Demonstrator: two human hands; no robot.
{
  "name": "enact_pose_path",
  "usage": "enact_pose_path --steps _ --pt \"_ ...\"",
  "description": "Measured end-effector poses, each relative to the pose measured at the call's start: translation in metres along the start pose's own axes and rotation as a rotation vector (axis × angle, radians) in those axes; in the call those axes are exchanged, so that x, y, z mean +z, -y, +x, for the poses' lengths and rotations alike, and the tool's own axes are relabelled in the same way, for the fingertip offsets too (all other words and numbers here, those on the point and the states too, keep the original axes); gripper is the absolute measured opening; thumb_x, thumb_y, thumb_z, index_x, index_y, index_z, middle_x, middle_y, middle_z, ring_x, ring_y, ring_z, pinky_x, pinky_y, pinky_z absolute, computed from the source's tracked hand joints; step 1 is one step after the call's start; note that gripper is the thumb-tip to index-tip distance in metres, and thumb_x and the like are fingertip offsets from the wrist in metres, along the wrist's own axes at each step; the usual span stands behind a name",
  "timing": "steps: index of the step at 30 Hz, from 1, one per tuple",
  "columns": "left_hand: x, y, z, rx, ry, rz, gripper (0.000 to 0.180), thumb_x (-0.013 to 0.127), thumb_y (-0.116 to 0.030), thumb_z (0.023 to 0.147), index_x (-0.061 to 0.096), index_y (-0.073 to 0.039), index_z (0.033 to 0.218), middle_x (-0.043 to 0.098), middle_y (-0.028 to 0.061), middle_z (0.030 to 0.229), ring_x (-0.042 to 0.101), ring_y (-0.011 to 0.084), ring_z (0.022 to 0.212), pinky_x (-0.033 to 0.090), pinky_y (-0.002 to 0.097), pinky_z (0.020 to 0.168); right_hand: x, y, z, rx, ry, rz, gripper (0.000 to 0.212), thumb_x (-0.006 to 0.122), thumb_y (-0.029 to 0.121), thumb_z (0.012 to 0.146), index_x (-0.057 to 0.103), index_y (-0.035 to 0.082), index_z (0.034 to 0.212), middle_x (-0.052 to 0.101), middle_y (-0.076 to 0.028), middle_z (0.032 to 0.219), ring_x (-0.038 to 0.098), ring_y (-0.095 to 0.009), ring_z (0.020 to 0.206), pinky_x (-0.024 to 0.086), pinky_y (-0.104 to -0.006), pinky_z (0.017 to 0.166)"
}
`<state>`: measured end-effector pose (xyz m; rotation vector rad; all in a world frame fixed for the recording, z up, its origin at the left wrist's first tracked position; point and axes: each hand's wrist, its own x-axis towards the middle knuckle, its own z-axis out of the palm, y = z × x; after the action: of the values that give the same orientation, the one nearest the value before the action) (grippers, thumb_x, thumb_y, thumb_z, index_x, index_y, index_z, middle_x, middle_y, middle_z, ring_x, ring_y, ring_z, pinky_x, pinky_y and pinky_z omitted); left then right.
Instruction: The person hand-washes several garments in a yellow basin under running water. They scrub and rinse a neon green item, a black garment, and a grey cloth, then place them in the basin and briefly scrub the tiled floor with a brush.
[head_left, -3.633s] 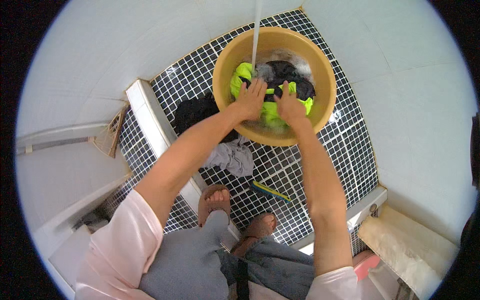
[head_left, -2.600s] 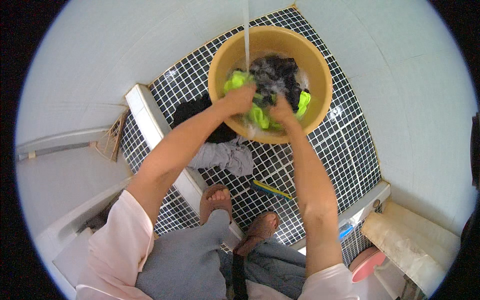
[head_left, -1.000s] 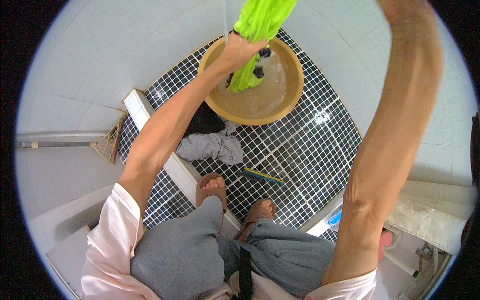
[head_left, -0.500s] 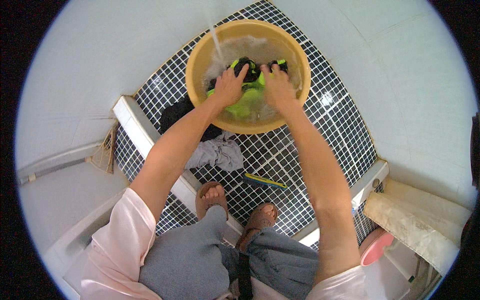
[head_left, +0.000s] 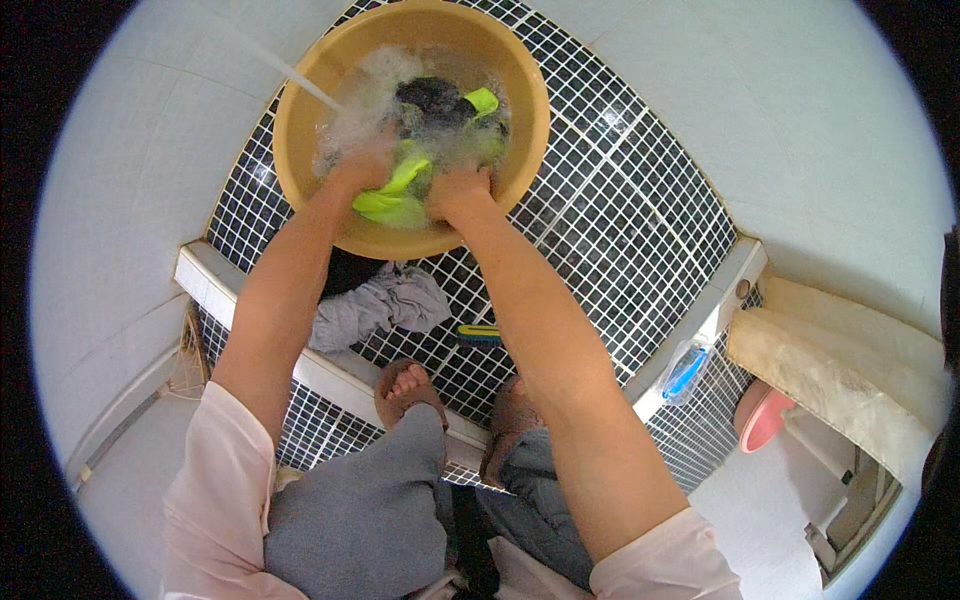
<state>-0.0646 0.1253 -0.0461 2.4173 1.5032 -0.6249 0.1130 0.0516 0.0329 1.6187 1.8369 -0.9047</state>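
A garment (head_left: pixel 432 100), black and bright green, is seen crumpled in the water of a yellow basin (head_left: pixel 527 110), partly veiled by foam (head_left: pixel 372 85). It is flanked by the hands: the left hand (head_left: pixel 366 166) is set at its left, the right hand (head_left: pixel 461 190) at its near right, and the black part is spread beyond both. Between them a green strip (head_left: pixel 400 182) is exposed — slanted from near left to far right, its near end closer to the left wrist. For the whole, neither a long axis nor a pointing direction can be told, bunched and half submerged as it is. The fingers are hidden by water and blur — whether they are open or closed on cloth cannot be told. A stream (head_left: pixel 305 83) is poured in from the far left. Nearer the feet, a black cloth (head_left: pixel 350 270) and a grey cloth (head_left: pixel 385 303) are piled just beside the basin; a brush (head_left: pixel 479 334) is partly covered by the right forearm.
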Motion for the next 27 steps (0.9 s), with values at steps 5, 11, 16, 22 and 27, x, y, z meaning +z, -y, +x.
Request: enact_pose_path --steps 5,11,16,22,27 --pt "-0.020 -0.001 -0.035 0.046 -0.009 -0.204 0.055 0.053 -0.010 0.090 0.049 -0.002 0.144 0.057 0.0283 0.137 0.053 0.0453 0.130 0.042 0.0521 0.109 -0.027 -0.008 -0.021 -0.129 0.019 0.109 0.055 0.067 0.029 0.087 0.061 0.005 0.136 0.062 -0.021 0.138 0.059 -0.038 0.129 0.047 -0.0563 0.104" --pt "-0.107 -0.016 -0.098 0.121 -0.653 -0.751 0.064 0.065 -0.002 0.078 0.052 -0.006 0.140 0.059 0.0209 0.138 0.053 0.0356 0.133 0.041 0.0422 0.114 -0.087 -0.010 -0.028 -0.527 -0.480 0.338 0.062 0.079 0.016 0.074 0.060 -0.001 0.131 0.069 -0.026 0.118 0.066 -0.042 0.112 0.053 -0.0487 0.098" --pt "-0.259 -0.015 -0.155 0.261 -1.032 -1.080 0.037 0.061 -0.004 0.079 0.057 0.003 0.115 0.068 0.0114 0.096 0.064 0.0201 0.085 0.054 0.0354 0.078 -0.182 0.023 -0.105 -0.991 -0.934 0.482 0.067 0.073 0.015 0.078 0.055 0.012 0.142 0.070 -0.023 0.117 0.067 -0.041 0.109 0.056 -0.0476 0.094" --pt "-0.341 -0.007 -0.216 0.403 -0.948 -1.162 0.060 0.065 0.002 0.073 0.049 0.003 0.131 0.069 0.0125 0.102 0.066 0.0184 0.095 0.055 0.0309 0.084 -0.252 0.024 -0.194 -1.003 -0.805 0.649 0.068 0.074 0.005 0.080 0.050 0.001 0.143 0.065 -0.018 0.129 0.063 -0.028 0.118 0.050 -0.0385 0.103" --pt "-0.277 0.015 -0.166 0.182 -0.745 -0.848 0.056 0.071 -0.006 0.077 0.055 -0.001 0.131 0.068 0.0131 0.114 0.065 0.0235 0.106 0.052 0.0329 0.092 -0.224 0.004 -0.135 -0.801 -0.784 0.333 0.065 0.075 0.024 0.088 0.052 -0.007 0.140 0.067 -0.021 0.125 0.064 -0.027 0.116 0.050 -0.0393 0.103"
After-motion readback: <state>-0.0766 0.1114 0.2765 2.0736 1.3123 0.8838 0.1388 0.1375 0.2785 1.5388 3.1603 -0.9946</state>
